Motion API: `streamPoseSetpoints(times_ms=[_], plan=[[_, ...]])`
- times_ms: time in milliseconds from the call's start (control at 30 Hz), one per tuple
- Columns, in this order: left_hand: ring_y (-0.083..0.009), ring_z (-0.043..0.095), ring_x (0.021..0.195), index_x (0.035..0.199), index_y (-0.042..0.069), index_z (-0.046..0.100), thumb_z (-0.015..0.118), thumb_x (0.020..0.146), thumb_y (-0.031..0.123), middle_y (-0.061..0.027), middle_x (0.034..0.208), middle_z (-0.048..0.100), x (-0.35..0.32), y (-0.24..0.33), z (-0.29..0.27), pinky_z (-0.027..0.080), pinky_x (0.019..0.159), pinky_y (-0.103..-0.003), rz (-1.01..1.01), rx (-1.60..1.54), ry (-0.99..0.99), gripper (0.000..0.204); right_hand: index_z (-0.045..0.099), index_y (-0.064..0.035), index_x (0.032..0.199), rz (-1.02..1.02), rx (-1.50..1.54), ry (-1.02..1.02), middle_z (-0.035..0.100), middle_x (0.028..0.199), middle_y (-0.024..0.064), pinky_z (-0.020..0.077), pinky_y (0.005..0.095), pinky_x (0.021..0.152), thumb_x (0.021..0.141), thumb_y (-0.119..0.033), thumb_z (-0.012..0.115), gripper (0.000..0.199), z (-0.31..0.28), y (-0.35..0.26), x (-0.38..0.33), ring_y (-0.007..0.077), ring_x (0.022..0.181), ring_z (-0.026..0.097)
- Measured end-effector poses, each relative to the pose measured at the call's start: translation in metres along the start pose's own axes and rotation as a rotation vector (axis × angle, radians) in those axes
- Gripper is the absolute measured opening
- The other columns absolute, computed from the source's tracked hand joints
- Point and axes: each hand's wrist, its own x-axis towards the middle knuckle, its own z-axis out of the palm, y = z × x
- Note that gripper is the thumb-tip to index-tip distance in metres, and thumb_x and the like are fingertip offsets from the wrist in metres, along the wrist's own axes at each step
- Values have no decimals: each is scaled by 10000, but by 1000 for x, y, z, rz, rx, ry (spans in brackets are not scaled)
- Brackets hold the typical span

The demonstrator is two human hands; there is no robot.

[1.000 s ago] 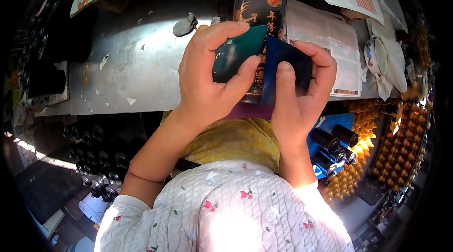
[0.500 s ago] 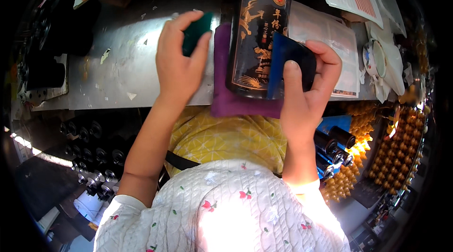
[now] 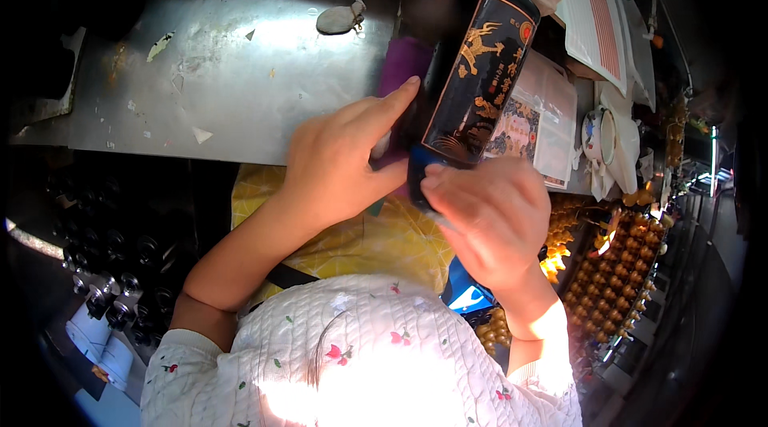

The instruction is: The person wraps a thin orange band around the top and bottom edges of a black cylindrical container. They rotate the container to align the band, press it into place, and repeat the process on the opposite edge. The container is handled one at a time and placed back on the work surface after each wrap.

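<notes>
Bottle [image 3: 480,79], one: black, with a dark label picked out in gold and orange. Placed at the far middle of the metal table [image 3: 240,67], base near, neck pointing far and slightly right.

Left hand [image 3: 340,159]: bare, left of the bottle's base, index finger stretched toward the bottle's side. From where I stand I cannot tell whether the fingers are closed on anything. A sliver of green card [image 3: 376,208] shows just below this hand.

Right hand [image 3: 496,215]: bare, at the bottle's near end, fingers curled together and clamped on a dark blue card [image 3: 419,167], which lies against the base.

Purple cloth [image 3: 405,63]: left of the bottle, partly covered.

Small grey pouch [image 3: 338,20]: on the table, farther left.

Printed sheets [image 3: 552,119]: right of the bottle.

Roll of tape [image 3: 606,136]: on the right, beyond the sheets.

Striped paper [image 3: 598,15]: far right.

Yellow cloth [image 3: 344,247]: over the person's lap.

Dark bottles [image 3: 150,251]: several, low on the left, in shadow.

Golden-brown knobbly pieces [image 3: 620,279]: in rows, low on the right.
</notes>
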Motion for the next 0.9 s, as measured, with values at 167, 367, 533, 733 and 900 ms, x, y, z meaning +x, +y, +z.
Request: streamPoseSetpoints(times_ms=[167,367,533,733,900], plan=[[-239,601,652,1366,116,637,842,616,118,-103,829,657,1,-7,3,480,584,-335,49,-30,39,778,713,-62,973,24,-116,63,741,924,23,473,295,620,624,-70,766,353,-2,5,7,196,719,599],[-239,610,643,1347,98,647,870,604,166,-102,859,678,2,-10,5,485,579,-345,100,-60,71,779,726,-74,957,0,-260,101,737,917,15,482,300,613,638,-86,737,320,6,0,7,190,722,599],[-267,635,687,1330,78,648,896,617,191,-117,910,700,5,-7,3,508,622,-349,67,-73,49,763,740,-76,951,228,62,-59,723,877,39,481,342,631,715,-124,814,252,-3,8,31,227,710,612],[-286,642,728,1343,53,620,905,650,240,-121,930,677,10,-4,3,526,660,-358,62,-104,10,772,731,-83,930,-131,-376,393,716,884,12,464,341,633,717,-134,743,219,-7,77,85,205,733,622],[-270,596,683,1479,95,499,904,659,383,-134,1004,545,6,12,-5,520,597,-369,-49,124,-33,959,738,-100,1003,69,-51,227,738,928,-2,456,292,657,686,-98,763,317,0,24,12,187,737,613]])
